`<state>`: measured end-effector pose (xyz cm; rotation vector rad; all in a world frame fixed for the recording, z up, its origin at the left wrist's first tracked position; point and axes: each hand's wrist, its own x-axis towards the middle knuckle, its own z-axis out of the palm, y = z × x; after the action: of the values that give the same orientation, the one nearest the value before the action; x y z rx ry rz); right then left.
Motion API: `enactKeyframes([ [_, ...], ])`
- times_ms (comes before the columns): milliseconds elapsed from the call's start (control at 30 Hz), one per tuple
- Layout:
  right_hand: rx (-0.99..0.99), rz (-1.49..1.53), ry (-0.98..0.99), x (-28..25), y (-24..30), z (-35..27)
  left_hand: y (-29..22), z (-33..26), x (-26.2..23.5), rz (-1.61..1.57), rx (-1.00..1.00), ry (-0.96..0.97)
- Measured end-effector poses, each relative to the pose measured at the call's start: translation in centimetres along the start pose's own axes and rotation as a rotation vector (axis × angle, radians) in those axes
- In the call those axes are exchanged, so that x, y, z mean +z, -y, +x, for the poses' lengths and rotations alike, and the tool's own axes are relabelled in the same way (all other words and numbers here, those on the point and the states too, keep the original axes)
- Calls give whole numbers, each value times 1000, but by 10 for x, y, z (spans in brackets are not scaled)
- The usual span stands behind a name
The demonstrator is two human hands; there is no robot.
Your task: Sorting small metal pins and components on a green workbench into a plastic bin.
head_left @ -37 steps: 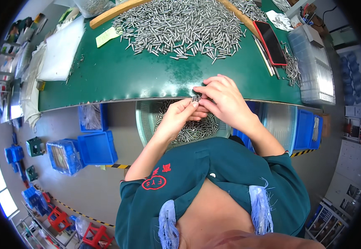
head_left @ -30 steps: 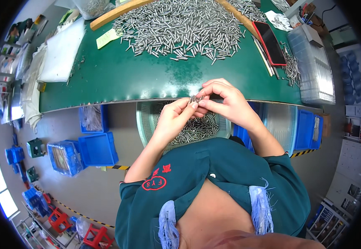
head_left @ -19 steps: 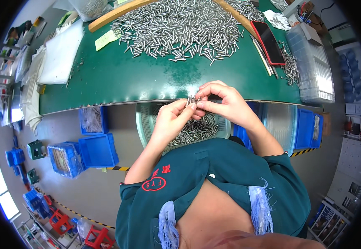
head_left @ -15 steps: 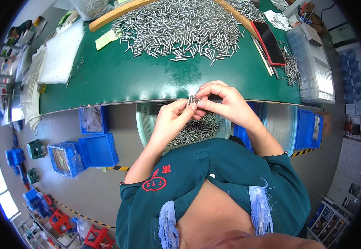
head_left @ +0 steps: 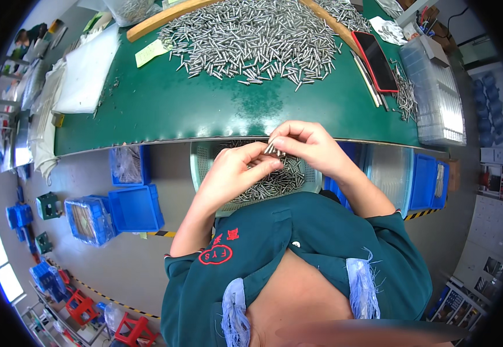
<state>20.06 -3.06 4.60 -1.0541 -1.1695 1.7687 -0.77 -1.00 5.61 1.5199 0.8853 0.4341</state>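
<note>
Above a pale green plastic basket (head_left: 199, 168), my two hands meet just below the front edge of the green table. My right hand (head_left: 304, 143) pinches a few small metal pins (head_left: 272, 151) between thumb and fingers. Close against them on the left is my left hand (head_left: 234, 172), its thumb and index finger apart, with the fingertips beside the pins. Its other fingers are partly hidden. Many loose metal pins (head_left: 280, 182) lie in the basket under both hands. A large heap of similar pins (head_left: 257, 43) covers the far part of the table.
Wooden bars (head_left: 165, 20) border the heap. A red-edged phone (head_left: 376, 61), rods (head_left: 367, 81) and clear plastic trays (head_left: 433, 92) lie on the right. White sheets (head_left: 89, 69) and a yellow note (head_left: 150, 53) are on the left. Blue bins (head_left: 137, 209) stand on the floor.
Both hands have dropped slightly toward the basket. My left thumb has come away from the pins, which now tilt in my right fingers.
</note>
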Motion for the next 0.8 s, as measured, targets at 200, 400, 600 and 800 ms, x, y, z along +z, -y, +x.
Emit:
enactKeyframes([
  [200,260,771,-22,-4,-6,-4,4,-7,-22,-49,85,-223],
  [400,53,-152,16,4,5,-11,17,0,-38,859,281,-760],
  [600,-414,-568,-203,2,11,-6,26,3,-33,1154,233,-685],
  [800,-496,-657,-326,-12,15,0,39,13,-50,1357,-114,-884],
])
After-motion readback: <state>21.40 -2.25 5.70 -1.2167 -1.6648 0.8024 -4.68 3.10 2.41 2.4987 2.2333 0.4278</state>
